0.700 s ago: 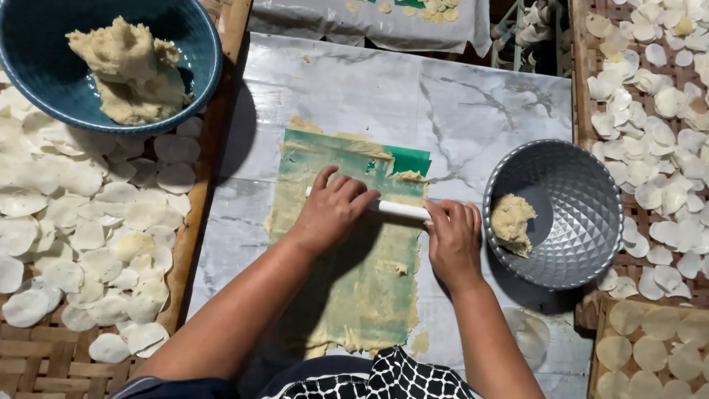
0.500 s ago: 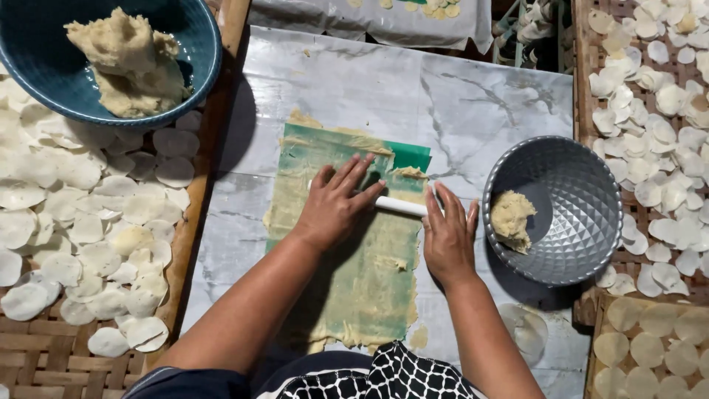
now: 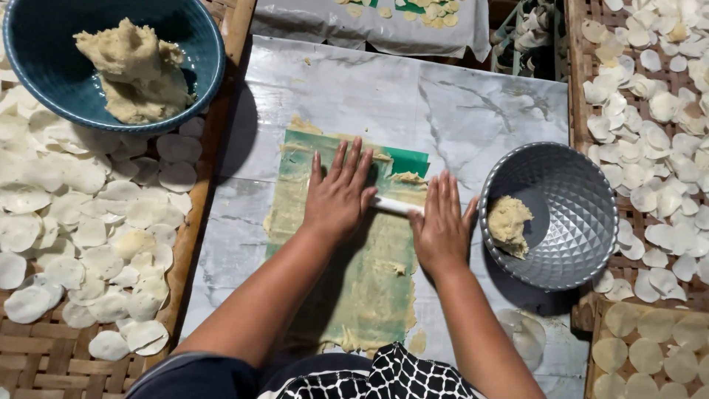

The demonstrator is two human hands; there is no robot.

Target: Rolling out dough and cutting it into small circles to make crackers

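White roller (image 3: 395,206) under both flat hands

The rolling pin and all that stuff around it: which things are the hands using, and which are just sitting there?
In use:
left hand
right hand
white rolling pin
green sheet spread with flattened dough

Just sitting:
blue bowl of dough
grey metal bowl with a dough lump
pale round discs on woven trays

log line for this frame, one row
left hand flat on roller | right hand flat on roller | dough on green sheet | grey bowl right | blue bowl upper left
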